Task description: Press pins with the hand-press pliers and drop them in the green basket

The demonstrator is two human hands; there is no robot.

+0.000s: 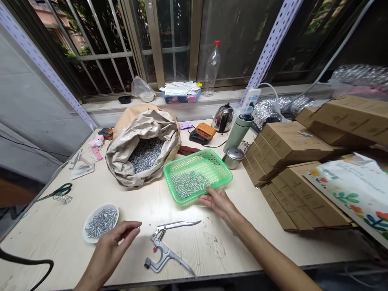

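My right hand (218, 203) rests on the table with its fingers against the near edge of a green plastic basket (226, 176) that holds several small metal pins; the fingers are spread and hold nothing. My left hand (117, 238) hovers over the table beside a small white dish (87, 237) of the same pins, with thumb and forefinger pinched together on something too small to make out. A pair of metal hand pliers (165, 250) lies on the table between my two hands.
A crumpled paper sack (121, 151) full of metal pins stands behind the basket. Stacked cardboard boxes (297, 178) fill the right side. A green flask (239, 131), a kettle (223, 117), an orange device (204, 131) and scissors (59, 191) also lie about. The table's front edge is close.
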